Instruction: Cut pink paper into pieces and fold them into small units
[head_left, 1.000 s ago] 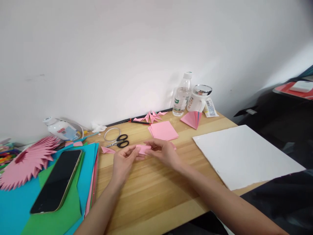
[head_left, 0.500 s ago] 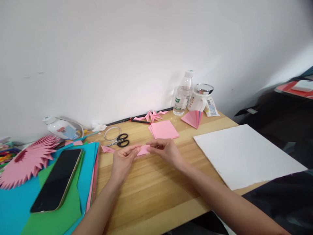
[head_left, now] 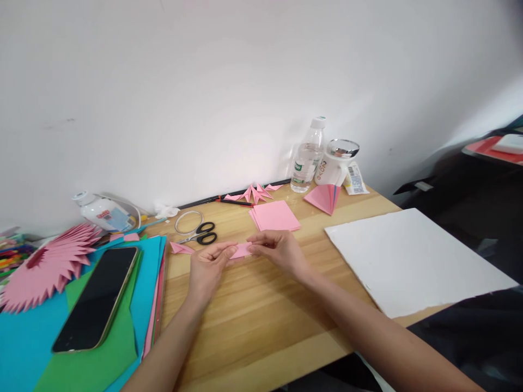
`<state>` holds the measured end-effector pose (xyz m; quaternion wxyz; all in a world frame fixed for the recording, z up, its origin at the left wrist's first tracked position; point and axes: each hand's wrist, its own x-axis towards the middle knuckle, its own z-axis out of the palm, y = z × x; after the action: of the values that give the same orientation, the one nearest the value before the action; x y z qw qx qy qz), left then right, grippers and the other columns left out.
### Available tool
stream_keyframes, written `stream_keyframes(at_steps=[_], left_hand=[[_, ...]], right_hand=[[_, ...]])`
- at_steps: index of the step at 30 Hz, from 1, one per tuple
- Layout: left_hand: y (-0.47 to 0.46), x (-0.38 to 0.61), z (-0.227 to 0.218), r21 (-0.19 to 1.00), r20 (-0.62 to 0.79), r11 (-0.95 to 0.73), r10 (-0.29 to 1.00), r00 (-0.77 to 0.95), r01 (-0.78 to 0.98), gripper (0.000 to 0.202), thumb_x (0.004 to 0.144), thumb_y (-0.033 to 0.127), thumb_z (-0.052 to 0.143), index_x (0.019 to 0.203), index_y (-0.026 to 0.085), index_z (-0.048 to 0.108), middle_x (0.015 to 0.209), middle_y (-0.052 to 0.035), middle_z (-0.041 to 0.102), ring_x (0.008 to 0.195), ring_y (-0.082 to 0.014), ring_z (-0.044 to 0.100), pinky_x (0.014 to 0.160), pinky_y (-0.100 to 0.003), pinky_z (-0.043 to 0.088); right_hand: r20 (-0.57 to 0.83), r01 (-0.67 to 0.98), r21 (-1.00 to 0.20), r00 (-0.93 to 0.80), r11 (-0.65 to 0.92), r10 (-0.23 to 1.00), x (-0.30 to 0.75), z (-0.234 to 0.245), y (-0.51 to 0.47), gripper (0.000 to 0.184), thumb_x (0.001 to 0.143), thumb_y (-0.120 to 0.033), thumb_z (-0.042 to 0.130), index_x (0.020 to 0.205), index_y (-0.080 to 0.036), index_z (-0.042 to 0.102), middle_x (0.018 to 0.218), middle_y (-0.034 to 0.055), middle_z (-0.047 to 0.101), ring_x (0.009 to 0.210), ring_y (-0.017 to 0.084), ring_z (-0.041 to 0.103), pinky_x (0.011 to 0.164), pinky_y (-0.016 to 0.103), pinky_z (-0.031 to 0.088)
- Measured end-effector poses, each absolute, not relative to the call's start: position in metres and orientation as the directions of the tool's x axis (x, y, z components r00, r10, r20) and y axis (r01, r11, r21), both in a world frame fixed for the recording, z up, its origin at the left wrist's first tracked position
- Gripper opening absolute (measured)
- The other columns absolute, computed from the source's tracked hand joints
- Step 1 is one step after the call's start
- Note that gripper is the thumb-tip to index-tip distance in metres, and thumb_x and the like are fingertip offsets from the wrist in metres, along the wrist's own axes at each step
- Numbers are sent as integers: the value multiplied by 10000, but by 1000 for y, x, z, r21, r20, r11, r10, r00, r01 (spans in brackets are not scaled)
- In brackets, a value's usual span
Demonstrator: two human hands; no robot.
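A small folded piece of pink paper (head_left: 242, 250) is held just over the wooden table, between both hands. My left hand (head_left: 209, 264) pinches its left end with thumb and fingers. At its right end, my right hand (head_left: 280, 251) pinches it the same way. Beyond the hands lies a stack of pink paper squares (head_left: 277, 215). Black-handled scissors (head_left: 203, 234) rest behind my left hand, with a small folded pink triangle (head_left: 181, 248) beside them. The underside of the held paper and some fingertips are hidden.
A black phone (head_left: 98, 299) lies on green and blue paper (head_left: 151, 272) at left, near a fanned pink paper piece (head_left: 49, 267). Against the wall stand a water bottle (head_left: 307, 158) and a white mug (head_left: 333, 167). A white board (head_left: 417, 261) lies at right.
Both hands keep their pinch on the pink paper with hardly any movement. The whole view has shifted very slightly.
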<state>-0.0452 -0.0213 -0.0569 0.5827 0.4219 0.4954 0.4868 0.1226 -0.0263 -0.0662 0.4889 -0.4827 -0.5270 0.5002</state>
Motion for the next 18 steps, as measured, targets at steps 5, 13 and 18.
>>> stream_keyframes(at_steps=[5,13,18], left_hand=[[-19,-48,-49,978,-179,194,969,168,-78,444,541,342,810,913,120,713,841,-85,736,718,-206,690,709,-313,563],[-19,-51,-56,980,-145,175,956,255,-98,309,600,351,780,800,119,735,817,-84,737,740,-232,692,743,-360,559],[-19,-52,-48,990,-118,135,955,274,-46,386,614,409,756,870,122,729,840,-83,736,717,-218,689,747,-356,555]], right_hand=[[86,15,-996,-67,87,994,125,-63,-26,244,680,-347,684,806,-139,700,714,48,703,618,148,614,601,272,488],[159,-4,-987,-88,160,983,129,-62,-24,175,698,-302,679,774,-144,684,656,20,660,599,119,562,597,251,449],[161,-28,-987,-107,158,981,132,-62,-23,175,691,-308,695,771,-152,685,645,10,648,584,111,551,587,246,448]])
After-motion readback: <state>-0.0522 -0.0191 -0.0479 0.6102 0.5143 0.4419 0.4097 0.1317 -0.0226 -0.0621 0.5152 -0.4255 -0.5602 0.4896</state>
